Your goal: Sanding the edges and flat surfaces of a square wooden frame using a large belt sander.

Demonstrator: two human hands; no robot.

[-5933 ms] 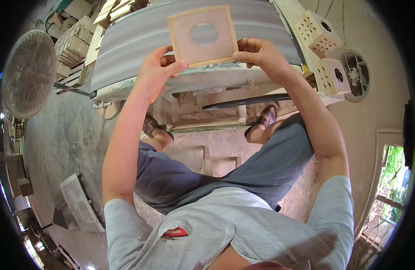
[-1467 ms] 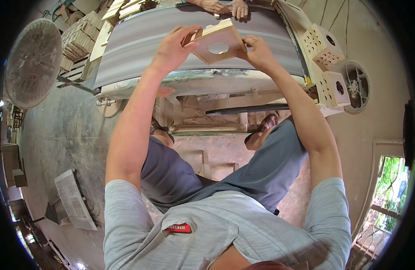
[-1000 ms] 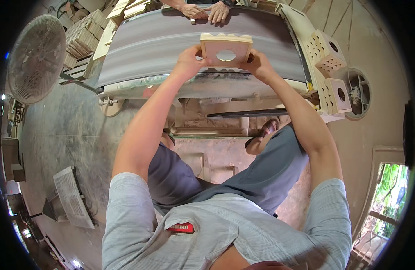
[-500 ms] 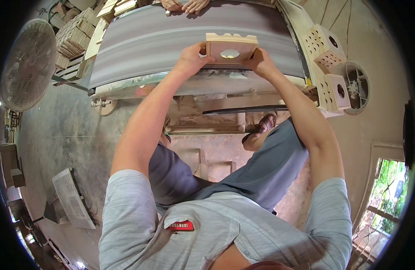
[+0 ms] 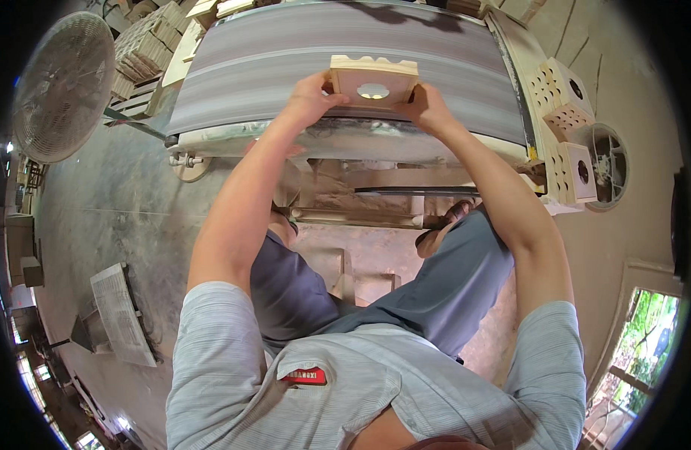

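A person seen from above, seated, reaches both bare arms forward and holds a pale wooden block (image 5: 374, 79) with a round hole through its middle. The left hand (image 5: 314, 93) is closed around the block's left edge, and the right hand (image 5: 425, 105) is closed around its right edge, so the block sits pinched between the two hands, its flat face with the hole turned up toward the camera. The block's far edge has a wavy, scalloped outline. Directly under and beyond the grip lies a wide grey sanding belt (image 5: 285, 60) with lengthwise streaks; the block appears to rest on or just above its near part, though contact cannot be told for certain. To the right of the hands, past the belt's edge, stand several finished wooden boxes (image 5: 566, 94) with round holes and rows of small holes. Far off to the left of the grip stands a large round fan (image 5: 60, 86), with stacks of wood pieces (image 5: 143, 49) between it and the belt.
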